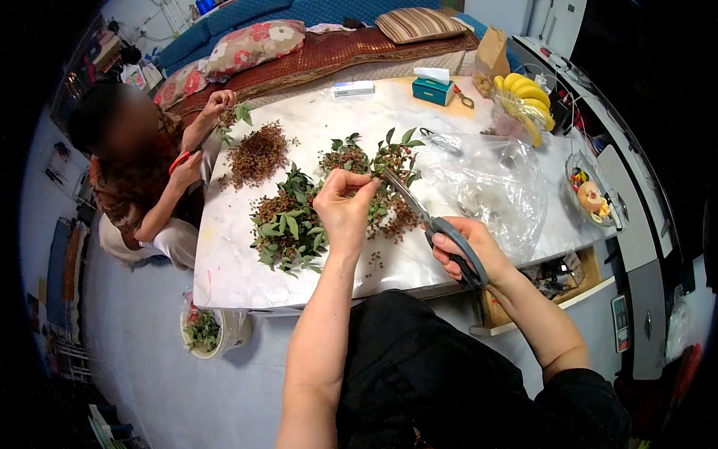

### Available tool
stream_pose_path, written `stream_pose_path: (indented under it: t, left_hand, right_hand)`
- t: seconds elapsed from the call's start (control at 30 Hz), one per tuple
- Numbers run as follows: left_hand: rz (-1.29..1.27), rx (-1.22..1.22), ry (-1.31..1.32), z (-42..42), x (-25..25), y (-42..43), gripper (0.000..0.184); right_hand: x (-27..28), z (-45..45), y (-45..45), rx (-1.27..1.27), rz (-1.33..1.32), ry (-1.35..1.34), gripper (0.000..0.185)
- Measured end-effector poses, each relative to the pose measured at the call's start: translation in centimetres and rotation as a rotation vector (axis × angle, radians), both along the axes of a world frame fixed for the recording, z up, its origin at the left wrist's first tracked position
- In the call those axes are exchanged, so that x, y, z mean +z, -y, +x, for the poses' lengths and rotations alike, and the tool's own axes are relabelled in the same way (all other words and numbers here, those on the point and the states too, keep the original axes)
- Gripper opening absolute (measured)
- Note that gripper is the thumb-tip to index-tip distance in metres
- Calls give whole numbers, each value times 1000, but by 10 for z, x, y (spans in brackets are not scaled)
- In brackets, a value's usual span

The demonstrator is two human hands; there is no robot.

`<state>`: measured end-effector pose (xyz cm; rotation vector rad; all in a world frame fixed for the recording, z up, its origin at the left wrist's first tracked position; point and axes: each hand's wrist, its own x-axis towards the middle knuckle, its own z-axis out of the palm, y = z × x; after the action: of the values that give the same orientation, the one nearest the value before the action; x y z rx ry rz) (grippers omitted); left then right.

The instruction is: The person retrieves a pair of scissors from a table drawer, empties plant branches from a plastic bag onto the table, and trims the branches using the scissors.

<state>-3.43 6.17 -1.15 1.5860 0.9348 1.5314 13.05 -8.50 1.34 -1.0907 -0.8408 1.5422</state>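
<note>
With finger and thumb, my left hand (345,206) pinches the stem of a leafy sprig (398,155) that carries small reddish berries. Grey-handled scissors (447,228) are in my right hand (479,253), its fingers wrapped round the handles. Their blades point up and left, close by the sprig and my left fingertips; whether they touch the stem I cannot tell. Below and to the left lies a heap of green leaves and brown-red berry clusters (290,221). Farther left is a pile of loose berry clusters (256,155) stripped of leaves.
Across the table, a co-worker (138,176) holds red-handled scissors (179,162) and a sprig. A clear plastic bag (505,191) spreads on the right, near bananas (526,91) and a tissue box (432,91). A bucket with leaves (213,337) stands on the floor; a drawer (580,284) is pulled out.
</note>
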Motion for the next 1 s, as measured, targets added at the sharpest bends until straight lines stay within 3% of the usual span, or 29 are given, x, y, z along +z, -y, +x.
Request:
stream_pose_path:
  t: [0.13,0.2,0.43,0.87,0.97,1.0]
  left_hand:
    - [-114,-10,41,1,7,5,11]
    - [-195,-16,54,1,7,3,11]
    - [-224,-18,36,-2,-1,-4,10]
    - [-16,75,-63,-1,-4,-6,10]
    - [-24,79,-71,-2,-3,-6,9]
    - [-49,81,-74,-3,-2,-6,9]
  right_hand:
    - [-15,-4,-3,-64,32,119,33]
    - [-33,-4,-9,-159,281,587,36]
    - [-34,-10,-17,-241,456,1087,41]
    - [-35,-12,-18,-250,433,1110,43]
    - [-37,-14,-18,-239,356,1045,42]
    - [-40,-14,-18,-251,287,762,41]
